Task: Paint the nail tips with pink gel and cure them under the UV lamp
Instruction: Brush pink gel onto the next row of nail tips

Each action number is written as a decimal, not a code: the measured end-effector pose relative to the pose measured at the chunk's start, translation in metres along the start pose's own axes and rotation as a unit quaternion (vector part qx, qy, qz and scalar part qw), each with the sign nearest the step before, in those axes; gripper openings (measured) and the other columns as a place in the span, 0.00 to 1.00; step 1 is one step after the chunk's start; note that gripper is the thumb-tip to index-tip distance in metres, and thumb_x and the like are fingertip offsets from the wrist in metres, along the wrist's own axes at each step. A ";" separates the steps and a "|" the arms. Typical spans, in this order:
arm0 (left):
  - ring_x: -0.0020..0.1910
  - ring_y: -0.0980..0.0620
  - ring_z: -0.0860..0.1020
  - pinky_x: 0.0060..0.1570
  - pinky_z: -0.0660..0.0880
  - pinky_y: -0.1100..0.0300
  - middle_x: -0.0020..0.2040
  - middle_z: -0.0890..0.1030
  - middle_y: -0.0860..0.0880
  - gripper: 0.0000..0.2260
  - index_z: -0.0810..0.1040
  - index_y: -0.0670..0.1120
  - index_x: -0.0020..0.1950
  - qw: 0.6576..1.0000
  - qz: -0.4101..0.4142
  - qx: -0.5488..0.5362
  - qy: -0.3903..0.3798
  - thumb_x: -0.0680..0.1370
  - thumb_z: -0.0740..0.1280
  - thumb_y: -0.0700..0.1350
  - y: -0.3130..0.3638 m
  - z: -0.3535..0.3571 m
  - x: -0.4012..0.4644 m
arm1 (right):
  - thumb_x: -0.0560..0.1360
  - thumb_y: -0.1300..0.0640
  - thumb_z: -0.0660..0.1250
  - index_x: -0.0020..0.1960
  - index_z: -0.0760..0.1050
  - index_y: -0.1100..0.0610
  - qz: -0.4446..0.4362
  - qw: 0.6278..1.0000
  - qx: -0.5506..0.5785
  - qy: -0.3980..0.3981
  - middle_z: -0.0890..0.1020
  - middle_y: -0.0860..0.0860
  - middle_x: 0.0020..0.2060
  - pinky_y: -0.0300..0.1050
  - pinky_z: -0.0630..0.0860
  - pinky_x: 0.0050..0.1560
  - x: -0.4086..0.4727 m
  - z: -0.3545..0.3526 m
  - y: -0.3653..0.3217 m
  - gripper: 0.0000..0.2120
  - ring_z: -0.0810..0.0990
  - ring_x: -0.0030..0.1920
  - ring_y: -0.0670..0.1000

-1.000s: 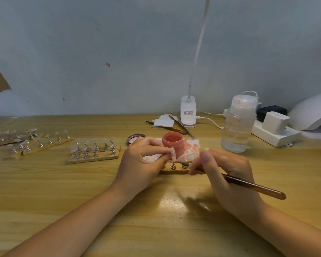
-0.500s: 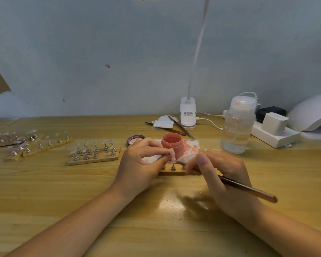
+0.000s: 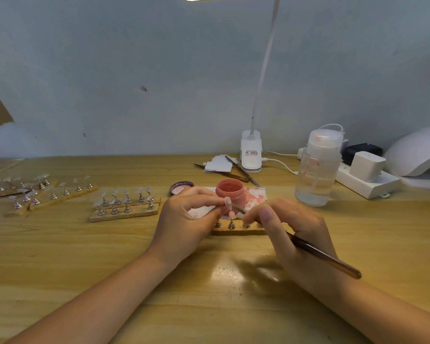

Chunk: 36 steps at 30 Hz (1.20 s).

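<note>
Both forearms come up from the bottom corners of the frame and meet just below centre over the wooden table (image 3: 60, 256), which is yellowish with visible grain and a shiny glare patch between the wrists. The left hand (image 3: 184, 219) sits knuckles-up with fingers curled, thumb and forefinger pinching a small pale pink nail tip (image 3: 227, 202). The right hand (image 3: 293, 227) is curled round a thin brown brush (image 3: 325, 256), glossy handle sticking out toward the lower right, the fine end reaching up-left to the nail tip. Can't tell if the bristles actually touch it, too small.

Far right edge there's the white domed UV lamp (image 3: 417, 155), smooth plastic, well apart from the hands. Next to it is a white power strip (image 3: 368, 184) with a chunky white adapter plugged in. A clear plastic pump bottle (image 3: 317, 167) with pink smears stands right of centre. A white desk lamp base (image 3: 251, 151) sits at the back, its thin neck running up out of the top of the frame.

Just behind the hands is the open round pot of pink gel (image 3: 230, 192), standing on a white wipe (image 3: 255, 196) blotched pink, its dark lid (image 3: 180, 187) lying to the left. The hands partly block a wooden strip with metal stands (image 3: 236, 225) right under them. More wooden strips with clear nail tips (image 3: 124, 204) lie toward the left, and further ones at the left edge.
</note>
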<state>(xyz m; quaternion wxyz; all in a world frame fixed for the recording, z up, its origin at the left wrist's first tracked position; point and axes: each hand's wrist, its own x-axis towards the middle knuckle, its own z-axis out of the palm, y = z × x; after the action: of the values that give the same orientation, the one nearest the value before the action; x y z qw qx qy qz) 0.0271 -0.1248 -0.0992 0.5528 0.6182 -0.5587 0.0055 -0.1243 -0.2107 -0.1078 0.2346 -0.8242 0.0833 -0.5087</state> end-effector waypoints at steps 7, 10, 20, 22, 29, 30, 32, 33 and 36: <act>0.43 0.59 0.78 0.46 0.74 0.67 0.40 0.82 0.56 0.12 0.82 0.49 0.44 1.000 0.019 0.004 -0.002 0.68 0.72 0.33 -0.002 -0.001 0.000 | 0.78 0.48 0.53 0.43 0.79 0.51 0.001 1.000 -0.010 0.017 0.81 0.44 0.38 0.49 0.75 0.36 0.001 0.000 -0.002 0.17 0.79 0.39 0.47; 0.42 0.58 0.78 0.45 0.75 0.65 0.40 0.82 0.55 0.10 0.82 0.48 0.44 1.000 0.017 0.000 -0.001 0.68 0.73 0.34 -0.002 0.000 0.001 | 0.79 0.44 0.52 0.40 0.80 0.54 0.023 0.999 0.023 -0.005 0.81 0.45 0.35 0.47 0.75 0.36 0.000 0.000 -0.002 0.22 0.79 0.38 0.44; 0.43 0.59 0.79 0.47 0.74 0.64 0.40 0.82 0.55 0.09 0.83 0.46 0.43 1.000 0.013 -0.002 -0.007 0.68 0.72 0.34 -0.004 0.000 0.001 | 0.78 0.44 0.51 0.37 0.79 0.56 0.045 0.997 0.061 -0.005 0.81 0.47 0.32 0.47 0.76 0.36 -0.001 0.000 -0.001 0.25 0.80 0.37 0.45; 0.43 0.60 0.79 0.47 0.75 0.63 0.39 0.82 0.55 0.08 0.83 0.46 0.42 1.000 0.014 -0.004 -0.007 0.68 0.72 0.34 -0.004 0.000 0.001 | 0.79 0.44 0.51 0.37 0.79 0.56 0.036 0.997 0.062 0.006 0.81 0.48 0.33 0.46 0.76 0.36 -0.001 -0.001 -0.002 0.25 0.80 0.37 0.44; 0.44 0.61 0.79 0.47 0.75 0.63 0.40 0.82 0.56 0.10 0.82 0.49 0.42 1.000 0.019 -0.010 -0.007 0.68 0.72 0.35 -0.003 0.000 0.001 | 0.78 0.43 0.52 0.37 0.80 0.56 0.056 0.996 0.076 -0.003 0.82 0.47 0.33 0.50 0.78 0.36 -0.002 0.000 -0.002 0.25 0.81 0.36 0.45; 0.44 0.60 0.79 0.47 0.76 0.63 0.40 0.82 0.55 0.10 0.82 0.49 0.43 1.000 0.019 -0.011 -0.007 0.68 0.72 0.35 -0.003 0.000 0.002 | 0.78 0.44 0.52 0.37 0.80 0.56 0.049 0.996 0.072 0.003 0.82 0.47 0.33 0.49 0.78 0.36 -0.001 -0.001 -0.002 0.25 0.81 0.36 0.45; 0.44 0.60 0.79 0.48 0.75 0.63 0.41 0.82 0.54 0.09 0.82 0.48 0.44 1.000 0.023 -0.010 -0.012 0.68 0.72 0.36 -0.003 0.000 0.002 | 0.79 0.45 0.52 0.40 0.80 0.55 0.031 0.999 0.037 0.007 0.82 0.44 0.37 0.44 0.77 0.38 0.000 0.000 -0.003 0.23 0.80 0.39 0.42; 0.44 0.59 0.79 0.48 0.75 0.64 0.41 0.82 0.53 0.09 0.82 0.48 0.45 1.000 0.024 -0.007 -0.014 0.68 0.72 0.36 -0.003 0.000 0.001 | 0.79 0.45 0.52 0.41 0.80 0.55 0.028 0.999 0.025 0.004 0.81 0.43 0.38 0.42 0.76 0.39 0.001 0.000 -0.003 0.22 0.80 0.40 0.41; 0.44 0.60 0.79 0.47 0.73 0.68 0.41 0.82 0.53 0.09 0.83 0.46 0.44 1.000 0.021 -0.001 -0.007 0.67 0.72 0.34 -0.003 0.000 0.001 | 0.78 0.42 0.52 0.38 0.80 0.55 0.050 0.997 0.054 -0.005 0.82 0.45 0.34 0.41 0.76 0.36 0.000 0.001 -0.002 0.25 0.80 0.37 0.42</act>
<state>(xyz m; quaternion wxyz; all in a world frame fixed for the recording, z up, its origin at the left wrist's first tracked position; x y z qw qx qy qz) 0.0300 -0.1262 -0.1009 0.5493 0.6056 -0.5756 0.0119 -0.1240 -0.2086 -0.1071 0.3044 -0.8077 0.0954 -0.4958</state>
